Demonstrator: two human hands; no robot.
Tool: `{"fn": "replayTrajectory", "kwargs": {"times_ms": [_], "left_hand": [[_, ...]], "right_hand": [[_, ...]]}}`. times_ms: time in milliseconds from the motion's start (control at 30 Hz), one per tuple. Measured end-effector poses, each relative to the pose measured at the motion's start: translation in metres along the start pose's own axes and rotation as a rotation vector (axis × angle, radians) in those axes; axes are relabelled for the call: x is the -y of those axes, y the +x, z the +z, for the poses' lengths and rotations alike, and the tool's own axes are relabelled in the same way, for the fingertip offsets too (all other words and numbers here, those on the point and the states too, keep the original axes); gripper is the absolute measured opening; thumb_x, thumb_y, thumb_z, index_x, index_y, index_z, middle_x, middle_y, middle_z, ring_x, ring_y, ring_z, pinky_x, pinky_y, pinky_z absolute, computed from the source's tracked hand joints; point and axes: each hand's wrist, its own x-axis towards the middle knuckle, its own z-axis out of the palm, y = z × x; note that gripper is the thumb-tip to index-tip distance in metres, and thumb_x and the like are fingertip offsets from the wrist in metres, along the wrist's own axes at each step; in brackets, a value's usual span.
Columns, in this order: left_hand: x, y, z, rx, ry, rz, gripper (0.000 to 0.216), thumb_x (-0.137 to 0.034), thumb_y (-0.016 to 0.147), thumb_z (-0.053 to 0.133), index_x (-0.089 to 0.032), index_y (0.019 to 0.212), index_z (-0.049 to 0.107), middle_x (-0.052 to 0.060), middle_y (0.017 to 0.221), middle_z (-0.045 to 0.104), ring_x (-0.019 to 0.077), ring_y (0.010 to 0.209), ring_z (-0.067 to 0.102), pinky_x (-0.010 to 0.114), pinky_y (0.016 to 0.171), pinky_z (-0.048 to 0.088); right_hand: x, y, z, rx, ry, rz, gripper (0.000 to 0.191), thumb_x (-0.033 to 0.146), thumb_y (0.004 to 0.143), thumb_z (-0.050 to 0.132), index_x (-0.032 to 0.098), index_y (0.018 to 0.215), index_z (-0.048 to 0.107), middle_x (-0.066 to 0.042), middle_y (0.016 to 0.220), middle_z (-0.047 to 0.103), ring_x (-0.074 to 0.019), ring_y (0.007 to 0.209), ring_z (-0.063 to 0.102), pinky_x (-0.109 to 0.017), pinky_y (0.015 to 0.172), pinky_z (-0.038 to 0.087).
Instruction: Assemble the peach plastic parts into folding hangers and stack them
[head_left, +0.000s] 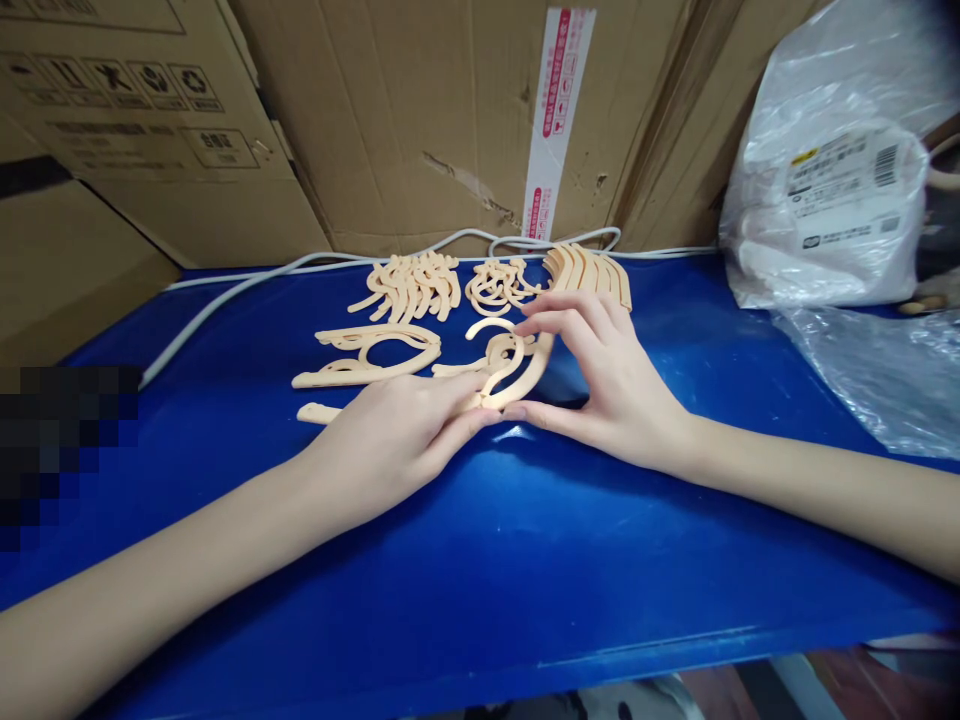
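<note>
On the blue table (480, 560), my left hand (390, 440) and my right hand (600, 385) meet over a curved, peach-coloured plastic piece (510, 365). My right thumb and fingers pinch its arc from the right. My left fingers press on its lower end from the left. More flat peach pieces lie just beyond: a long curved one (367, 360), a heap of hook shapes (412, 285), a small pile of rings (499, 285) and a fanned stack of arcs (592, 270).
Cardboard boxes (420, 110) wall off the back of the table. A white cable (247, 285) runs along the back edge. A clear plastic bag with a label (832, 180) sits at the right, with loose plastic film (877, 370) in front of it.
</note>
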Motion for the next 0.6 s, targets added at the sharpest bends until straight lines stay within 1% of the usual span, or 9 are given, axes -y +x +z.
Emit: {"fn": "replayTrajectory", "kwargs": {"times_ms": [67, 133, 200, 300, 367, 433, 533, 600], "left_hand": [[-0.0008, -0.0001, -0.0011, 0.003, -0.007, -0.026, 0.035, -0.038, 0.104, 0.038, -0.018, 0.103, 0.066, 0.003, 0.095, 0.073, 0.0199, 0.078, 0.065, 0.029, 0.065, 0.040], [-0.0014, 0.0000, -0.0022, -0.004, -0.023, -0.039, 0.033, -0.039, 0.103, 0.039, -0.019, 0.108, 0.066, 0.001, 0.095, 0.073, 0.0192, 0.079, 0.064, 0.028, 0.066, 0.040], [-0.0019, 0.0000, -0.0029, -0.016, -0.041, -0.043, 0.031, -0.039, 0.103, 0.041, -0.020, 0.109, 0.066, 0.000, 0.095, 0.073, 0.0177, 0.078, 0.063, 0.028, 0.066, 0.039], [-0.0022, -0.0004, -0.0029, -0.018, -0.041, -0.049, 0.031, -0.040, 0.102, 0.043, -0.019, 0.100, 0.066, -0.001, 0.085, 0.071, 0.0160, 0.073, 0.060, 0.027, 0.064, 0.037], [-0.0022, -0.0007, -0.0025, -0.024, -0.026, -0.046, 0.032, -0.040, 0.102, 0.043, -0.019, 0.095, 0.065, -0.001, 0.080, 0.069, 0.0159, 0.070, 0.059, 0.026, 0.062, 0.036], [-0.0021, -0.0010, -0.0021, -0.033, -0.007, -0.036, 0.032, -0.040, 0.102, 0.043, -0.018, 0.093, 0.065, -0.001, 0.078, 0.068, 0.0160, 0.069, 0.059, 0.026, 0.061, 0.035], [-0.0022, -0.0015, -0.0015, -0.050, 0.018, 0.021, 0.030, -0.038, 0.102, 0.046, -0.017, 0.097, 0.067, -0.001, 0.078, 0.068, 0.0147, 0.066, 0.059, 0.025, 0.059, 0.036], [-0.0026, -0.0020, -0.0013, -0.063, 0.033, 0.089, 0.026, -0.034, 0.102, 0.048, -0.017, 0.100, 0.067, -0.003, 0.072, 0.067, 0.0128, 0.060, 0.057, 0.024, 0.057, 0.035]], "right_hand": [[0.0016, -0.0002, -0.0015, -0.022, -0.007, -0.031, 0.047, 0.055, 0.086, 0.068, 0.020, 0.116, 0.057, -0.017, 0.131, 0.059, -0.0323, 0.126, 0.051, -0.050, 0.106, 0.037], [0.0031, -0.0007, -0.0031, -0.046, -0.009, -0.056, 0.038, 0.049, 0.088, 0.069, 0.020, 0.111, 0.059, -0.015, 0.128, 0.061, -0.0313, 0.122, 0.053, -0.049, 0.104, 0.037], [0.0040, -0.0012, -0.0042, -0.065, -0.010, -0.061, 0.028, 0.044, 0.090, 0.067, 0.021, 0.106, 0.061, -0.011, 0.118, 0.064, -0.0286, 0.113, 0.057, -0.045, 0.097, 0.039], [0.0035, -0.0014, -0.0043, -0.043, 0.019, -0.043, 0.017, 0.037, 0.094, 0.062, 0.022, 0.101, 0.061, -0.004, 0.096, 0.068, -0.0224, 0.094, 0.061, -0.039, 0.085, 0.038], [0.0020, -0.0012, -0.0036, -0.018, 0.061, -0.025, 0.015, 0.034, 0.095, 0.061, 0.021, 0.103, 0.062, 0.000, 0.085, 0.066, -0.0194, 0.085, 0.060, -0.037, 0.082, 0.036], [0.0006, -0.0008, -0.0027, 0.013, 0.093, 0.001, 0.018, 0.033, 0.097, 0.060, 0.020, 0.109, 0.062, 0.002, 0.082, 0.066, -0.0179, 0.082, 0.060, -0.036, 0.082, 0.035], [0.0001, -0.0003, -0.0022, 0.085, 0.095, 0.021, 0.024, 0.036, 0.100, 0.055, 0.022, 0.119, 0.062, 0.001, 0.089, 0.069, -0.0188, 0.089, 0.060, -0.037, 0.084, 0.034], [0.0009, -0.0001, -0.0025, 0.107, 0.067, 0.013, 0.026, 0.038, 0.101, 0.052, 0.023, 0.119, 0.063, -0.001, 0.094, 0.070, -0.0203, 0.093, 0.059, -0.038, 0.086, 0.033]]}}
